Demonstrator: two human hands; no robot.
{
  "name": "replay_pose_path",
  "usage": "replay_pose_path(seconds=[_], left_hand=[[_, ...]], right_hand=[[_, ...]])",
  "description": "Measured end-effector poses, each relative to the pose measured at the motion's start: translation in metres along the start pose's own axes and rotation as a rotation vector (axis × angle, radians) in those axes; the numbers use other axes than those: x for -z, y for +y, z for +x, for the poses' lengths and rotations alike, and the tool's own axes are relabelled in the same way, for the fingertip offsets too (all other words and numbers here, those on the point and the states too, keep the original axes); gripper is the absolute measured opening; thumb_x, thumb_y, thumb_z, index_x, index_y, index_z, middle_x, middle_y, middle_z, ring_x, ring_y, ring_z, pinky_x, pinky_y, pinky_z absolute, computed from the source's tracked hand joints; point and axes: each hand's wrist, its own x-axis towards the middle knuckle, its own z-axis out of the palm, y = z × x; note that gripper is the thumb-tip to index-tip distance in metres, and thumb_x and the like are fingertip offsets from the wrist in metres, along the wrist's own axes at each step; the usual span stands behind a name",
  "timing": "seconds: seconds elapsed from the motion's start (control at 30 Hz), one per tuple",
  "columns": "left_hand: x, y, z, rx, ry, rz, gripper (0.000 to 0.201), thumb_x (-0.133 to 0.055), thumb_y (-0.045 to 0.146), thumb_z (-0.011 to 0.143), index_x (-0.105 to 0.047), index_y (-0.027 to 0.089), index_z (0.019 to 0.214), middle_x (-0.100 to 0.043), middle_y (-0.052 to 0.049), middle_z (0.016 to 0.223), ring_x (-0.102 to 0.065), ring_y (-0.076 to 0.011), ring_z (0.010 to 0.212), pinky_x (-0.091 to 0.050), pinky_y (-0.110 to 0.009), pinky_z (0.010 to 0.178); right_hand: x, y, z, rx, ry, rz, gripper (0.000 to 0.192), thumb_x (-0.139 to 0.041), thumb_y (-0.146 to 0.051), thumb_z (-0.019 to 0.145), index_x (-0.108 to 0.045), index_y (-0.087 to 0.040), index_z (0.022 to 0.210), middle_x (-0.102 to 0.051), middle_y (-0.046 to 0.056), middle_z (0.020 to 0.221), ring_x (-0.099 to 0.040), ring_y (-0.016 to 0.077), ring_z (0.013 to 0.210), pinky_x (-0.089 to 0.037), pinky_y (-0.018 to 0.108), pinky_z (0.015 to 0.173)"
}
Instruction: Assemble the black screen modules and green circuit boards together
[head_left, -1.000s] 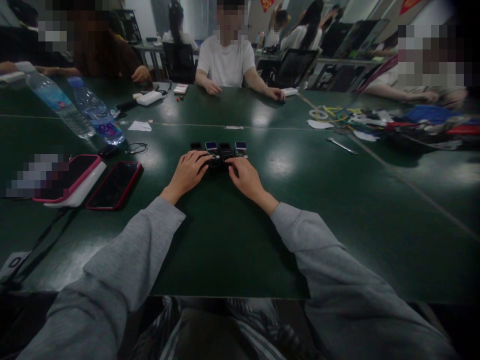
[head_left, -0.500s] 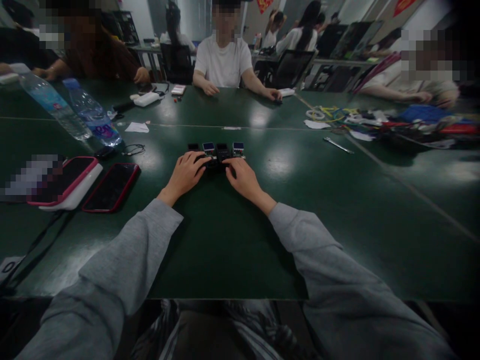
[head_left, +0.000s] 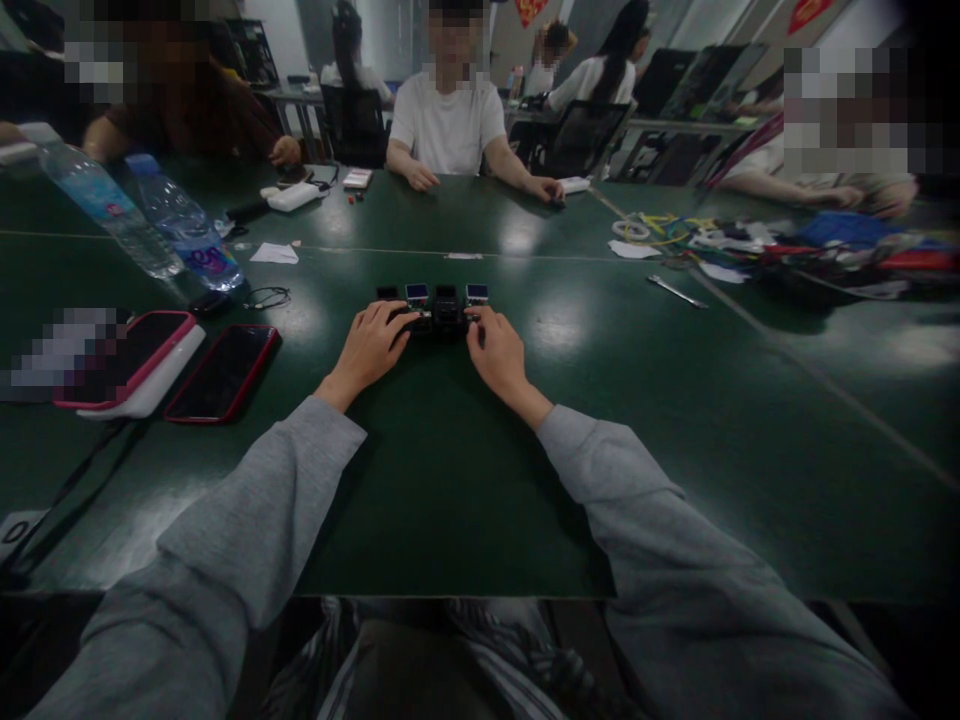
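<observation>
Several small boxy devices with little screens stand side by side in a row on the green table. Beneath and just beyond my left hand [head_left: 371,335] are a black device [head_left: 387,293] and a pale-framed device [head_left: 417,293]; its fingers stretch across their near sides. A black device [head_left: 446,308] in the row shows fully between my hands. My right hand [head_left: 497,350] is bent, its forefinger reaching the near side of the rightmost pale-framed device [head_left: 477,293], thumb apart below. Fingers hide the lower parts of the outer devices.
Left are two phones, one red-edged phone [head_left: 223,375] flat on the table [head_left: 450,480], and water bottles [head_left: 187,230]. A wrench [head_left: 676,291] and a heap of cables [head_left: 817,245] lie to the right. Across sits a person in a white shirt [head_left: 448,125]; others sit around.
My right hand has shifted right, from the black middle device to the rightmost one, uncovering the middle device's front. My left hand has barely moved.
</observation>
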Motion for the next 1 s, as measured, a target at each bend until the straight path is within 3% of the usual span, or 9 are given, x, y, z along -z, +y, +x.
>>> replay_pose_path(seconds=[0.13,0.33,0.47,0.67,0.8,1.0], left_hand=[[-0.001,-0.001,0.000,0.004,0.003,0.003,0.039,-0.047,0.024,0.099,-0.055,0.026,0.138,-0.055,-0.012,0.143,-0.046,-0.0309,0.135,-0.043,-0.052,0.107],[0.000,-0.001,0.000,0.005,0.007,0.011,0.038,-0.047,0.024,0.099,-0.056,0.025,0.136,-0.055,-0.011,0.143,-0.048,-0.0312,0.133,-0.045,-0.052,0.106],[0.001,0.000,0.000,0.010,0.009,0.009,0.036,-0.046,0.024,0.099,-0.056,0.024,0.134,-0.056,-0.012,0.141,-0.049,-0.0307,0.133,-0.046,-0.051,0.105],[0.002,0.001,0.001,0.016,0.005,-0.021,0.036,-0.047,0.024,0.099,-0.056,0.024,0.134,-0.056,-0.012,0.141,-0.048,-0.0309,0.133,-0.045,-0.052,0.106],[0.001,0.000,0.000,0.017,-0.002,-0.031,0.036,-0.047,0.025,0.099,-0.056,0.023,0.134,-0.056,-0.012,0.142,-0.048,-0.0309,0.133,-0.044,-0.053,0.107],[0.000,0.000,0.001,0.015,0.011,-0.017,0.035,-0.045,0.026,0.100,-0.057,0.023,0.133,-0.057,-0.012,0.141,-0.048,-0.0301,0.133,-0.045,-0.050,0.106]], right_hand=[[-0.001,0.005,0.002,-0.096,0.046,0.008,0.032,-0.041,-0.020,0.098,-0.059,-0.020,0.124,-0.065,0.010,0.105,-0.062,0.0258,0.096,-0.052,0.041,0.083],[0.001,0.006,0.004,-0.087,0.094,-0.024,0.029,-0.044,-0.020,0.096,-0.064,-0.021,0.118,-0.057,0.012,0.104,-0.057,0.0295,0.102,-0.053,0.048,0.088],[0.000,0.010,0.004,-0.069,0.142,-0.067,0.031,-0.047,-0.021,0.096,-0.063,-0.022,0.122,-0.051,0.015,0.117,-0.052,0.0335,0.113,-0.051,0.057,0.096],[-0.009,0.019,0.001,-0.013,-0.007,-0.040,0.042,-0.051,-0.026,0.096,-0.052,-0.026,0.138,-0.041,0.015,0.145,-0.044,0.0376,0.132,-0.049,0.063,0.101],[-0.010,0.019,0.000,-0.026,-0.089,-0.019,0.036,-0.052,-0.028,0.096,-0.057,-0.021,0.131,-0.045,0.018,0.141,-0.053,0.0363,0.124,-0.054,0.059,0.094],[-0.003,0.011,0.001,-0.043,-0.031,-0.040,0.018,-0.051,-0.025,0.094,-0.064,-0.019,0.107,-0.052,0.016,0.124,-0.060,0.0321,0.109,-0.057,0.053,0.088]])
